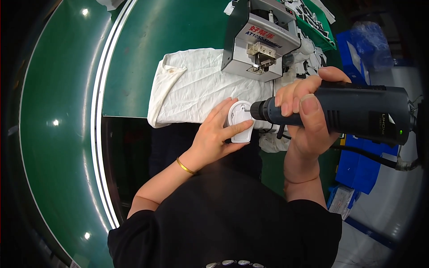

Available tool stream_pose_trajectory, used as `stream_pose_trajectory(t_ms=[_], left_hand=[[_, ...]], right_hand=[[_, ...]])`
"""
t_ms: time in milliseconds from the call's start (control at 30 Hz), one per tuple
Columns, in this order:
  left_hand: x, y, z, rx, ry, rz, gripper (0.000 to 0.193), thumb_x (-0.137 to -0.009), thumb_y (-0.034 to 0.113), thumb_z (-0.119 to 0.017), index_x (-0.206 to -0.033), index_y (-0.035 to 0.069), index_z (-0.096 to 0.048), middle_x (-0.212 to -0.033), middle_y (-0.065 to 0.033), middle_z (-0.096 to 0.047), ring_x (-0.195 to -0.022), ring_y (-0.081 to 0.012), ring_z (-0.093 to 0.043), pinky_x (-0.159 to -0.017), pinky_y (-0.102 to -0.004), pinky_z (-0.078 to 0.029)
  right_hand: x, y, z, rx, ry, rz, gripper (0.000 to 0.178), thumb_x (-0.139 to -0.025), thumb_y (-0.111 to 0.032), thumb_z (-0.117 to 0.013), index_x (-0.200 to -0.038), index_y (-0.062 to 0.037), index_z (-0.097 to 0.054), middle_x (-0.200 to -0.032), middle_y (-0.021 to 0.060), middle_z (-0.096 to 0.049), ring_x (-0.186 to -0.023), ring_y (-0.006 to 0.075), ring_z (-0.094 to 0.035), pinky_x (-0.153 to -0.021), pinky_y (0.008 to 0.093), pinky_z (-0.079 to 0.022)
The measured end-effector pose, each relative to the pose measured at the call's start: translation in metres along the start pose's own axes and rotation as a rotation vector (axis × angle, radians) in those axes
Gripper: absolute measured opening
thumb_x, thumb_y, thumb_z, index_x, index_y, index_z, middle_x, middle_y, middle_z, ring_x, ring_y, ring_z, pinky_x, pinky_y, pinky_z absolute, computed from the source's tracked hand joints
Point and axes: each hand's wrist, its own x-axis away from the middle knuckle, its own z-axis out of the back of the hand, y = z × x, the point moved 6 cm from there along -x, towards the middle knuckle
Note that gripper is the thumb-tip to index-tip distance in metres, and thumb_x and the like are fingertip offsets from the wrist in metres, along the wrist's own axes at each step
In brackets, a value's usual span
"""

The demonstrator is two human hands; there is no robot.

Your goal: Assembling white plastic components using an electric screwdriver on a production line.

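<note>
My left hand (215, 135) grips a small white plastic plug housing (239, 122), thumb across its lower side, a gold bangle on the wrist. In my right hand (304, 117) is a dark electric screwdriver (357, 114), held level with its bit touching the housing's right face. Both hands meet just in front of the white cloth (196, 87) at the table's near edge.
A grey screw feeder machine (259, 42) stands on the cloth on the green table (147, 49). White plastic parts (308, 56) lie to its right. Blue crates (357, 165) sit at the right. A cable (366, 154) trails from the screwdriver.
</note>
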Motion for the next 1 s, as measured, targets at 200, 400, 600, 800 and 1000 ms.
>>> stream_pose_trajectory(t_ms=[200,400,600,800,1000], left_hand=[[0.001,0.0,0.0,0.002,-0.003,-0.002,0.06,-0.065,0.02,-0.086,-0.122,0.024,-0.068,-0.141,-0.0217,-0.048,-0.129,-0.0426,-0.048,-0.105,-0.0467,-0.044],[0.0,0.0,0.001,0.001,0.002,0.003,0.059,-0.065,0.021,-0.086,-0.122,0.023,-0.069,-0.14,-0.0219,-0.048,-0.129,-0.0428,-0.048,-0.105,-0.0468,-0.044],[-0.001,0.0,0.002,0.006,0.009,-0.005,0.058,-0.065,0.021,-0.086,-0.121,0.023,-0.069,-0.139,-0.0222,-0.049,-0.129,-0.0432,-0.048,-0.105,-0.0469,-0.044],[-0.002,0.001,0.002,0.004,0.018,-0.008,0.057,-0.065,0.02,-0.086,-0.12,0.022,-0.069,-0.138,-0.0223,-0.049,-0.128,-0.0433,-0.049,-0.104,-0.0473,-0.045],[0.0,0.0,0.002,0.009,0.018,-0.007,0.058,-0.065,0.02,-0.086,-0.12,0.021,-0.069,-0.138,-0.0223,-0.049,-0.128,-0.0433,-0.049,-0.103,-0.0471,-0.046]], right_hand=[[-0.003,0.002,-0.004,-0.057,0.014,-0.045,0.047,-0.088,-0.007,-0.06,-0.13,-0.0008,-0.039,-0.074,0.0089,-0.054,-0.062,0.0167,-0.055,-0.068,0.0391,-0.049],[-0.004,0.004,-0.005,-0.057,0.019,-0.014,0.046,-0.089,-0.006,-0.059,-0.129,-0.0006,-0.039,-0.072,0.0091,-0.054,-0.063,0.0168,-0.055,-0.068,0.0392,-0.049],[-0.003,0.004,-0.006,0.038,0.017,-0.032,0.043,-0.088,-0.004,-0.058,-0.127,-0.0016,-0.039,-0.075,0.0093,-0.055,-0.064,0.0165,-0.055,-0.069,0.0391,-0.049],[-0.004,0.003,-0.013,0.046,-0.074,-0.001,0.037,-0.089,-0.001,-0.057,-0.122,-0.0037,-0.04,-0.077,0.0083,-0.054,-0.065,0.0155,-0.055,-0.069,0.0388,-0.05],[-0.001,0.011,-0.012,0.078,-0.061,-0.033,0.04,-0.088,0.0,-0.055,-0.124,-0.0018,-0.039,-0.078,0.0087,-0.056,-0.065,0.0156,-0.056,-0.068,0.0387,-0.05]])
